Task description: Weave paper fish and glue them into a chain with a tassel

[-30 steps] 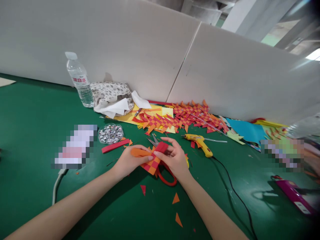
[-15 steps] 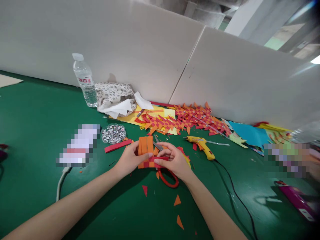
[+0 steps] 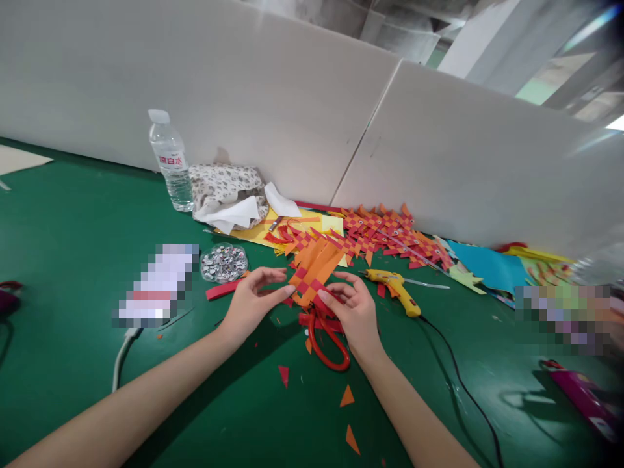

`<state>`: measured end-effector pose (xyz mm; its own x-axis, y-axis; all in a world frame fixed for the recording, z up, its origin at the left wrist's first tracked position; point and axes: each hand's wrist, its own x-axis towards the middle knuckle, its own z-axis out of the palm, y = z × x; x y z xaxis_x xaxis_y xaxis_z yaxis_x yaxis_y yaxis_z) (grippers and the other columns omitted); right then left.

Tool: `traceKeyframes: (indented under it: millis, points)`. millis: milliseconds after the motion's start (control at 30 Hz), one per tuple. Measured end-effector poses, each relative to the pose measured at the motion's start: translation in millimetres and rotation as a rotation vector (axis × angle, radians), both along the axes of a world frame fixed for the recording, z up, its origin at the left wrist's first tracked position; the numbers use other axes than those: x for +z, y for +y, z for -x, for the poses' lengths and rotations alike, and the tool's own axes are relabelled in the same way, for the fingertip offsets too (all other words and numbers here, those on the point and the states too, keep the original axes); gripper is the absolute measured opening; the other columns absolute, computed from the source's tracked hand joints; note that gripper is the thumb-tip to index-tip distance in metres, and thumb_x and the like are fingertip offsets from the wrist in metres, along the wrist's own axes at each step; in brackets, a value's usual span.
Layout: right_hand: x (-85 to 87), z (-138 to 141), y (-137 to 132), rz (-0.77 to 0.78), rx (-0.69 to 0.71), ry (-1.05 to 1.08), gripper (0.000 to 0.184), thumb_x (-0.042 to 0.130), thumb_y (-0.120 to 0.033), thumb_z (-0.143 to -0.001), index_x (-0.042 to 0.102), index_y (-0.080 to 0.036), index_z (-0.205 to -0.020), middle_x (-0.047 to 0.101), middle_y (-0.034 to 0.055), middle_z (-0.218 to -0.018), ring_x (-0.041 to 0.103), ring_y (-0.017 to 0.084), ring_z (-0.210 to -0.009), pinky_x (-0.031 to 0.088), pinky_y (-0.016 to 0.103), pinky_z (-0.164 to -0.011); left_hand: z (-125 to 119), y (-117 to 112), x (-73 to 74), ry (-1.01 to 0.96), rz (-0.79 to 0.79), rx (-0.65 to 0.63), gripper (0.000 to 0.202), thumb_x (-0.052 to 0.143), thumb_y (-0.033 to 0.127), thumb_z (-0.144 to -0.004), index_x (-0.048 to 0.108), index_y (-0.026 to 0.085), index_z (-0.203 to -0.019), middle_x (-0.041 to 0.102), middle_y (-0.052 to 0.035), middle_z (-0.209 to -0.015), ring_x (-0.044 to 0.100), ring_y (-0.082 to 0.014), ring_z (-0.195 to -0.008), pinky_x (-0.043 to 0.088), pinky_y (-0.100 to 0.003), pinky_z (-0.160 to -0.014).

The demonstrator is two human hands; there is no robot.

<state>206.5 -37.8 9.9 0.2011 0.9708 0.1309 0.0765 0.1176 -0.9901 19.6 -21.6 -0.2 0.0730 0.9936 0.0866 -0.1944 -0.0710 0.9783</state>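
A woven piece of orange and red paper strips [image 3: 314, 270] is held up between both hands above the green table [image 3: 73, 247]. My left hand [image 3: 251, 302] pinches its lower left edge with thumb and fingertips. My right hand [image 3: 353, 311] grips its lower right end, fingers curled round the red strips. Under the hands lie red-handled scissors [image 3: 329, 341].
A yellow glue gun [image 3: 394, 289] with a black cord lies right of my hands. A dish of googly eyes [image 3: 224, 262], a red strip [image 3: 221, 290], a water bottle [image 3: 170, 162], a patterned cloth [image 3: 221, 185] and several finished woven pieces [image 3: 385, 231] lie behind. Paper scraps [image 3: 347, 396] dot the front.
The woven piece has been turned: the orange strips that stood upright now slant up to the right. Both hands shifted slightly with it.
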Motion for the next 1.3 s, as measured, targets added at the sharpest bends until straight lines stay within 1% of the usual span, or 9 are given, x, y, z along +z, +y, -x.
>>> traceKeyframes:
  millis: [67, 167, 333, 533, 700, 833, 1033, 1133, 1300]
  points:
    - [0.4, 1.4, -0.9, -0.002, 0.016, 0.004, 0.043, 0.075, -0.027, -0.063, 0.050, -0.023, -0.098, 0.064, -0.0023, -0.075, 0.062, 0.013, -0.071, 0.050, 0.027, -0.071, -3.3, -1.8, 0.9, 0.003, 0.015, -0.022, 0.035, 0.073, 0.030, -0.063, 0.059, 0.017, -0.093, 0.062, -0.0074, -0.108, 0.058, -0.0205, -0.099, 0.048, -0.034, -0.085]
    - [1.3, 4.1, -2.9, 0.010, 0.088, -0.023, 0.046, 0.075, -0.027, -0.063, 0.049, -0.023, -0.100, 0.063, -0.0026, -0.073, 0.062, 0.014, -0.073, 0.050, 0.028, -0.071, -6.1, -4.6, 2.3, 0.027, 0.067, -0.066, 0.040, 0.073, 0.032, -0.064, 0.059, 0.017, -0.098, 0.064, -0.0073, -0.104, 0.059, -0.0192, -0.095, 0.049, -0.033, -0.082]
    - [2.2, 6.3, -4.9, 0.043, 0.189, -0.078, 0.048, 0.073, -0.029, -0.065, 0.046, -0.024, -0.105, 0.063, -0.0023, -0.073, 0.062, 0.016, -0.075, 0.051, 0.030, -0.072, -6.8, -7.3, 3.1, 0.012, 0.206, -0.164, 0.029, 0.070, 0.038, -0.065, 0.064, 0.015, -0.081, 0.068, -0.0026, -0.080, 0.062, -0.0146, -0.071, 0.052, -0.027, -0.067]
    - [3.1, 6.5, -5.5, 0.093, 0.256, -0.048, 0.059, 0.075, -0.032, -0.063, 0.042, -0.025, -0.111, 0.066, 0.0028, -0.089, 0.065, 0.019, -0.080, 0.052, 0.033, -0.072, -7.6, -9.3, 6.3, 0.073, 0.198, -0.213, 0.024, 0.073, 0.036, -0.063, 0.067, 0.015, -0.072, 0.066, -0.0002, -0.066, 0.058, -0.0111, -0.058, 0.047, -0.022, -0.057]
    - [-0.5, 8.2, -4.1, 0.110, 0.240, 0.047, 0.068, 0.078, -0.031, -0.058, 0.038, -0.024, -0.113, 0.063, 0.0070, -0.102, 0.064, 0.021, -0.086, 0.052, 0.033, -0.072, -8.4, -10.4, 6.0, 0.058, 0.185, -0.234, 0.023, 0.073, 0.034, -0.063, 0.065, 0.015, -0.073, 0.065, 0.0008, -0.065, 0.057, -0.0098, -0.056, 0.046, -0.021, -0.056]
    - [-3.4, 8.0, -2.4, 0.074, 0.217, 0.051, 0.068, 0.078, -0.030, -0.057, 0.039, -0.025, -0.113, 0.060, 0.0079, -0.110, 0.063, 0.019, -0.088, 0.052, 0.032, -0.072, -8.9, -10.6, 6.6, 0.033, 0.202, -0.221, 0.026, 0.074, 0.032, -0.062, 0.061, 0.015, -0.077, 0.063, 0.0016, -0.065, 0.058, -0.0098, -0.057, 0.046, -0.021, -0.056]
    - [0.0, 8.3, -2.6, 0.003, 0.144, 0.000, 0.066, 0.077, -0.033, -0.058, 0.041, -0.026, -0.113, 0.044, 0.0108, -0.130, 0.059, 0.019, -0.093, 0.052, 0.034, -0.076, -8.0, -11.2, 9.8, -0.023, 0.199, -0.169, 0.026, 0.073, 0.030, -0.064, 0.058, 0.016, -0.078, 0.064, 0.0022, -0.067, 0.058, -0.0089, -0.059, 0.045, -0.019, -0.057]
    - [3.2, 8.1, -3.5, 0.013, 0.119, -0.015, 0.062, 0.075, -0.035, -0.062, 0.042, -0.025, -0.114, 0.052, 0.0094, -0.120, 0.060, 0.017, -0.088, 0.051, 0.034, -0.078, -7.5, -11.4, 10.2, -0.049, 0.198, -0.140, 0.025, 0.073, 0.029, -0.064, 0.056, 0.016, -0.078, 0.064, 0.0030, -0.066, 0.059, -0.0083, -0.058, 0.046, -0.019, -0.058]
    - [6.0, 7.7, -6.1, 0.114, 0.174, -0.029, 0.057, 0.070, -0.039, -0.068, 0.042, -0.025, -0.116, 0.065, 0.0014, -0.083, 0.064, 0.019, -0.080, 0.051, 0.034, -0.074, -7.6, -11.5, 10.7, -0.043, 0.172, -0.116, 0.027, 0.073, 0.031, -0.064, 0.055, 0.017, -0.079, 0.062, 0.0047, -0.062, 0.058, -0.0088, -0.056, 0.046, -0.019, -0.056]
